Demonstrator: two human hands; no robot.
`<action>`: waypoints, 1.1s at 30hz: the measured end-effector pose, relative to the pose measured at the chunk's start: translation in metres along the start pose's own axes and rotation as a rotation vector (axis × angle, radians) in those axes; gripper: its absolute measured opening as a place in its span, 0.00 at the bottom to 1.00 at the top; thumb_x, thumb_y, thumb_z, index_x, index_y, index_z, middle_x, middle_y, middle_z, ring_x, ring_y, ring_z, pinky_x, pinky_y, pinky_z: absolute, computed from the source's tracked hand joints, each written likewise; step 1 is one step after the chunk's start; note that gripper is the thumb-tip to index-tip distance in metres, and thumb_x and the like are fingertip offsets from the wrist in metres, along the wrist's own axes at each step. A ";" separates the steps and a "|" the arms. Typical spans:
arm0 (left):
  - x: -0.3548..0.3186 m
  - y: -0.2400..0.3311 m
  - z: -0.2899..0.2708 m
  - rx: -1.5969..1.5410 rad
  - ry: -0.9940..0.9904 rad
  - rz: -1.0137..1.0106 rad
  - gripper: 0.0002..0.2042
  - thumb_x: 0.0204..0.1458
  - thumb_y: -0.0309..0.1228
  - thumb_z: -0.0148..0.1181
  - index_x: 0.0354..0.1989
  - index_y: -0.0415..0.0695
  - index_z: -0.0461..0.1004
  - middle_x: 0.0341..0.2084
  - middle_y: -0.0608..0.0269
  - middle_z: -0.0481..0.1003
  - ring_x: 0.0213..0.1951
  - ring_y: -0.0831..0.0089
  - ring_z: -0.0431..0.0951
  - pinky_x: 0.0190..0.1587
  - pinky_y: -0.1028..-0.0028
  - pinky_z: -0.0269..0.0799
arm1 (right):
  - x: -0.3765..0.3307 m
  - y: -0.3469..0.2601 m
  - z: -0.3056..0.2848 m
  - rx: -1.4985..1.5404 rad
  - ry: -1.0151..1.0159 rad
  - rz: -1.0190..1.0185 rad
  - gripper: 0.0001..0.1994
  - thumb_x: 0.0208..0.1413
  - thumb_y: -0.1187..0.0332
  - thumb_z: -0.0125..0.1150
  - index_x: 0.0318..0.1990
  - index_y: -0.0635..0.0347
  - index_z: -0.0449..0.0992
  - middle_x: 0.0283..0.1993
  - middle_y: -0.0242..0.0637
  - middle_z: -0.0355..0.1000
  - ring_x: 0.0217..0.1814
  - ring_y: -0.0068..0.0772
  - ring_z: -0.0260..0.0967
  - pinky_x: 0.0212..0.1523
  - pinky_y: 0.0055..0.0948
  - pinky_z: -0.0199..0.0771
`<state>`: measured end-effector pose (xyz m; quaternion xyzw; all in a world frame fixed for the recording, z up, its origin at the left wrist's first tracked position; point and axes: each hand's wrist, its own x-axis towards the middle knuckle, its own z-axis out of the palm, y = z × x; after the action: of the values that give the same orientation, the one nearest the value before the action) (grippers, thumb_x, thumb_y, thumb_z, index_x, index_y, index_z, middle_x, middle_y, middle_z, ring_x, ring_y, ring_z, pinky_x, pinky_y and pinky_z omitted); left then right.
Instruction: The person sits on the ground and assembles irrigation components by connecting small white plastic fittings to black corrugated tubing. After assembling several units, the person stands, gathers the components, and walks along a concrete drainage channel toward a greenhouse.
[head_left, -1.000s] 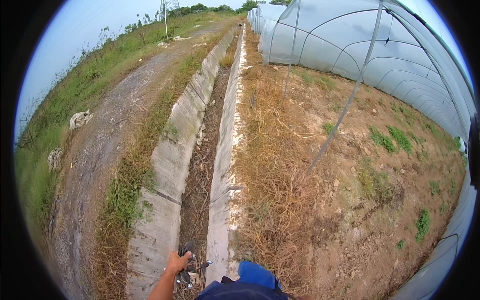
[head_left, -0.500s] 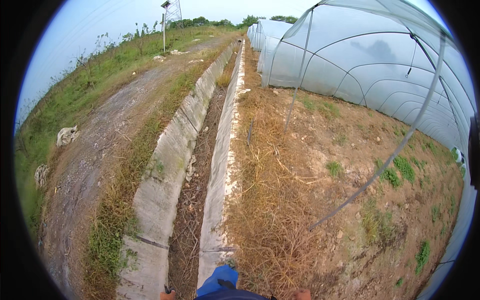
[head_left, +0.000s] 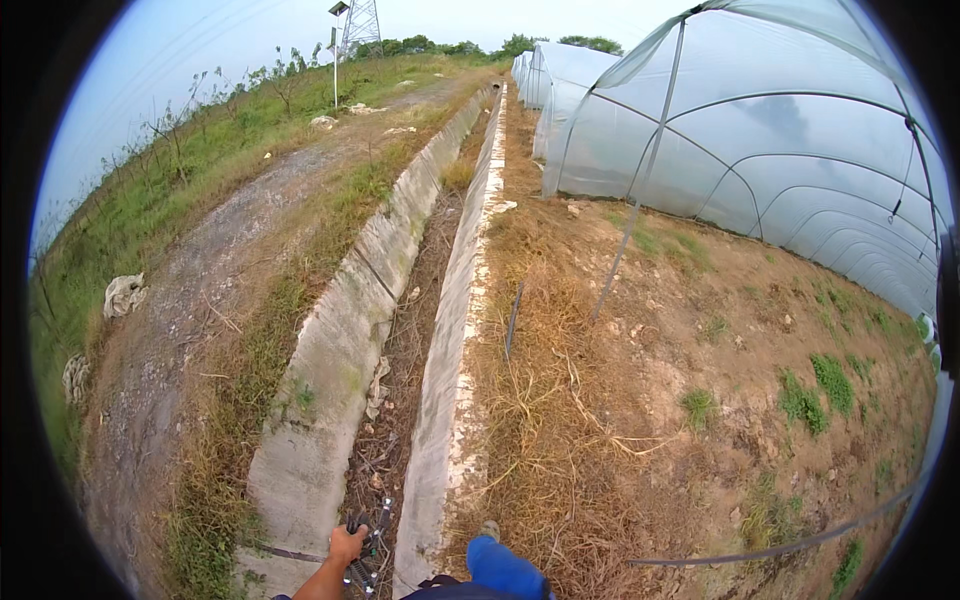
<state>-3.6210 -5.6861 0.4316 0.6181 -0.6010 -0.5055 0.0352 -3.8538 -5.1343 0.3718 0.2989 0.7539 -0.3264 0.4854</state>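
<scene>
My left hand is at the bottom edge of the view, over the concrete ditch, and it is closed around a dark tool with thin handles. The forearm comes up from the lower rim. My right hand is out of the picture. My blue trouser leg and a shoe show just right of the ditch's right wall, on dry straw-coloured grass.
The ditch holds dry twigs and debris and runs straight ahead between two concrete walls. A dirt track and a grassy bank lie to the left. Plastic-covered greenhouse tunnels stand on the right, with a slanted pole and bare soil.
The view has moved forward along the ditch. My left hand with the tool dropped out of the picture half a second ago and is back at the bottom edge.
</scene>
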 end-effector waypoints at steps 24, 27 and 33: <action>0.541 0.592 0.125 0.044 0.219 0.073 0.19 0.53 0.39 0.65 0.21 0.33 0.73 0.12 0.60 0.71 0.12 0.68 0.72 0.16 0.64 0.67 | 0.156 -0.769 0.039 0.108 0.062 -0.011 0.09 0.58 0.69 0.59 0.30 0.67 0.74 0.22 0.38 0.70 0.20 0.33 0.69 0.19 0.34 0.72; 0.624 0.719 0.153 -0.109 0.172 0.129 0.20 0.56 0.39 0.63 0.19 0.35 0.72 0.10 0.62 0.69 0.11 0.70 0.71 0.14 0.66 0.64 | 0.183 -0.862 0.050 0.086 0.047 0.019 0.09 0.58 0.69 0.59 0.30 0.66 0.74 0.22 0.38 0.70 0.19 0.34 0.69 0.19 0.34 0.71; 0.798 0.863 0.191 -0.319 0.234 0.099 0.19 0.57 0.38 0.62 0.20 0.37 0.71 0.10 0.62 0.67 0.09 0.70 0.69 0.13 0.68 0.64 | 0.259 -1.090 0.045 0.021 0.000 0.045 0.09 0.58 0.68 0.59 0.30 0.64 0.74 0.22 0.37 0.70 0.19 0.34 0.69 0.18 0.34 0.71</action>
<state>-4.5451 -6.4371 0.4361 0.6291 -0.5346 -0.5166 0.2272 -4.7570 -5.7974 0.3373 0.3208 0.7437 -0.3234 0.4893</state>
